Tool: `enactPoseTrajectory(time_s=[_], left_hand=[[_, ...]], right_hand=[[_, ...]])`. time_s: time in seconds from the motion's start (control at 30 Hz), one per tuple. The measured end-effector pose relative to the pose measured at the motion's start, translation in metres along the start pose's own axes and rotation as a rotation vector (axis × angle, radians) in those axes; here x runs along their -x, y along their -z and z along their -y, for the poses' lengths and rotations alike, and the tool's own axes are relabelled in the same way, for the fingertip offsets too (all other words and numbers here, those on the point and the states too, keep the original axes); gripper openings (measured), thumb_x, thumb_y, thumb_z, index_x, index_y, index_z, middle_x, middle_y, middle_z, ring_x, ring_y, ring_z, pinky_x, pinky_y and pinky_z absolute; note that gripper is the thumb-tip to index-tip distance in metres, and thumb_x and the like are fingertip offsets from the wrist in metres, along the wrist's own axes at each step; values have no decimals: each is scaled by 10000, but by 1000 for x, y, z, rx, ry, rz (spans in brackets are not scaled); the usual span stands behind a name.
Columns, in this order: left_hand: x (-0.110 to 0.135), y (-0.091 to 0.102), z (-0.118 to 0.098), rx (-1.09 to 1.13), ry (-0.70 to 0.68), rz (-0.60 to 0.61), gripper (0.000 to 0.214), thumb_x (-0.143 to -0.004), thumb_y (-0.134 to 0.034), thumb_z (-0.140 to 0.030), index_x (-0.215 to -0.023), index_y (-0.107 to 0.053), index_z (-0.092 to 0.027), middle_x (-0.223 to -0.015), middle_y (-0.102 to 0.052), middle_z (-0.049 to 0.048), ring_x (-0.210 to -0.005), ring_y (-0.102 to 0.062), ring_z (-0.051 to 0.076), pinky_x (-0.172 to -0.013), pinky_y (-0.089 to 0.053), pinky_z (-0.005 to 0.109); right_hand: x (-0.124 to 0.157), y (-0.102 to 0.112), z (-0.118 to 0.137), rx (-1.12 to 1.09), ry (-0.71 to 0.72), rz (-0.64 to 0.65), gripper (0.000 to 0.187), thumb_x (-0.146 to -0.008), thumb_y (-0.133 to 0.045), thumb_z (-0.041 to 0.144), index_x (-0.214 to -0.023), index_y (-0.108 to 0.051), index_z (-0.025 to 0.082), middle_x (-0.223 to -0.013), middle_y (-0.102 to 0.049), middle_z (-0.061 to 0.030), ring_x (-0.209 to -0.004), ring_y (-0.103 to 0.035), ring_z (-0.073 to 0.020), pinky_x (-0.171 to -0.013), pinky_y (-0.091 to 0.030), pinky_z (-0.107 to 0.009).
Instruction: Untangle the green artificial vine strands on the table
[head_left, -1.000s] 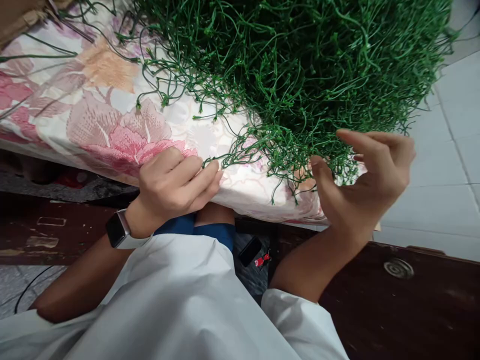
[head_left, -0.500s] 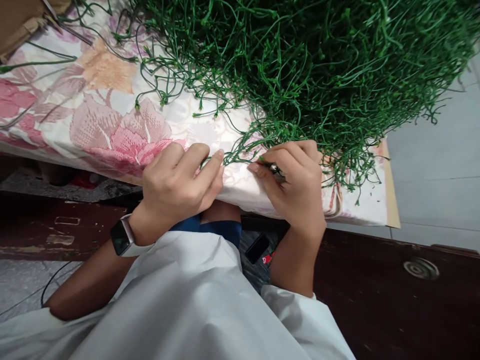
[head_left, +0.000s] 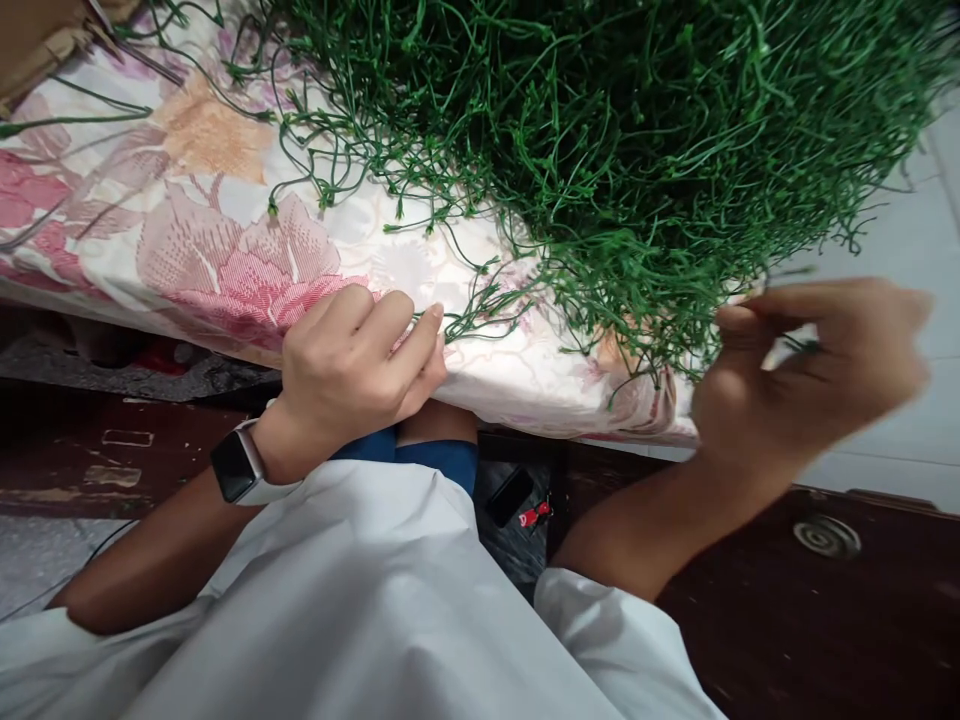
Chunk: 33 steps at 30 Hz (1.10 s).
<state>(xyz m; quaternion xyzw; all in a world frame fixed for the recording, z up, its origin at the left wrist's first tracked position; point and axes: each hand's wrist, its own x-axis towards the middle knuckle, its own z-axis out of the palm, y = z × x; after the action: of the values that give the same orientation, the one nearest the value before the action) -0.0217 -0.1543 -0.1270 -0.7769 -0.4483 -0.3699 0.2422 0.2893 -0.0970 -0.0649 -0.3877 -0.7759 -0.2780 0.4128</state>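
Observation:
My left hand (head_left: 360, 355) is closed, with thumb and forefinger pinching a small bunch of thin green plastic stems (head_left: 491, 308). Their branched tips fan out to the right over the flowered cloth. Slightly blurred, my right hand (head_left: 810, 365) is off to the right with its fingers pinched together. A bit of thin green stem (head_left: 787, 272) shows above its fingertips, and another green bit shows inside the curl of the hand. Behind both hands rises a big heap of the same green stems (head_left: 637, 130), spilling toward the table's front edge.
A flowered tablecloth (head_left: 217, 240) covers the table. Brown cardboard (head_left: 45, 45) and thin metal rods lie at the far left. Below the table edge are a dark phone (head_left: 510, 497) and a small red item (head_left: 535, 515). Dark brown wood (head_left: 757, 600) is at the lower right.
My right hand has swung right, away from the left hand and past the heap's right front edge. The left hand keeps its hold in nearly the same place.

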Motion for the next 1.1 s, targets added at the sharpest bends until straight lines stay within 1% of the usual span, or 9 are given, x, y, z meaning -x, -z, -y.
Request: enactPoseTrajectory(time_s=[0.07,0.17,0.33,0.43,0.6,0.7,0.87,1.0,1.1], left_hand=[[0,-2,1,5,-4,-11,80,-911,-666,-194,-868,-727,-223,-603,-553,29,-583,-431,186,-492,-258,376],[0,-4,1,-1,1,-71,46,-889,-715,-217,-860,-737,-190,-595,-542,26,-583,-401,170,-501,-260,358],[-2,0,-2,-11,12,-50,74,-902,-722,-234,-875,-761,-177,-607,-545,22,-591,-398,163,-530,-292,348],[-1,2,-4,-21,36,-10,96,-918,-696,-219,-905,-780,-174,-630,-562,34,-601,-418,167,-549,-313,358],[4,0,-2,40,64,20,132,-930,-687,-262,-979,-789,-193,-653,-562,47,-608,-414,179,-567,-268,357],[4,1,-1,56,58,49,146,-926,-682,-255,-1000,-793,-195,-648,-560,55,-608,-401,189,-572,-261,362],[1,3,-2,55,57,61,141,-908,-690,-241,-966,-804,-181,-630,-553,66,-615,-392,206,-564,-271,371],[4,1,-4,71,134,89,145,-932,-664,-270,-913,-802,-231,-623,-533,57,-605,-398,198,-581,-229,362],[4,-1,-4,9,74,77,126,-908,-680,-249,-950,-798,-232,-632,-556,52,-603,-407,200,-571,-257,366]], right_hand=[[6,4,-25,48,10,-39,198,-815,-788,363,-773,-641,237,-579,-579,0,-552,-539,-178,-669,-369,-382],[13,2,-33,81,-11,66,183,-829,-742,367,-969,-752,248,-696,-642,-38,-650,-609,-231,-709,-401,-406],[3,-6,7,-56,-93,-58,271,-704,-612,174,-868,-805,273,-882,-691,-64,-807,-656,-272,-848,-397,-504],[-8,-3,43,-127,-42,-126,248,-800,-558,233,-842,-801,262,-835,-696,-40,-797,-638,-248,-884,-393,-513],[-10,-7,94,-202,35,439,118,-944,-674,281,-1014,-708,192,-985,-755,-72,-940,-647,-258,-892,-419,-440],[-2,-17,100,-193,16,587,115,-1009,-610,278,-932,-651,203,-900,-706,-57,-897,-563,-232,-815,-379,-394],[4,-20,75,-171,29,588,186,-1010,-537,171,-841,-601,217,-823,-650,-48,-864,-513,-225,-784,-355,-384],[5,-6,29,-76,28,343,217,-975,-548,124,-783,-587,217,-724,-591,-43,-750,-496,-200,-749,-376,-382],[9,5,-5,67,-38,234,166,-986,-624,229,-821,-609,214,-722,-583,-43,-696,-517,-185,-734,-391,-390]])
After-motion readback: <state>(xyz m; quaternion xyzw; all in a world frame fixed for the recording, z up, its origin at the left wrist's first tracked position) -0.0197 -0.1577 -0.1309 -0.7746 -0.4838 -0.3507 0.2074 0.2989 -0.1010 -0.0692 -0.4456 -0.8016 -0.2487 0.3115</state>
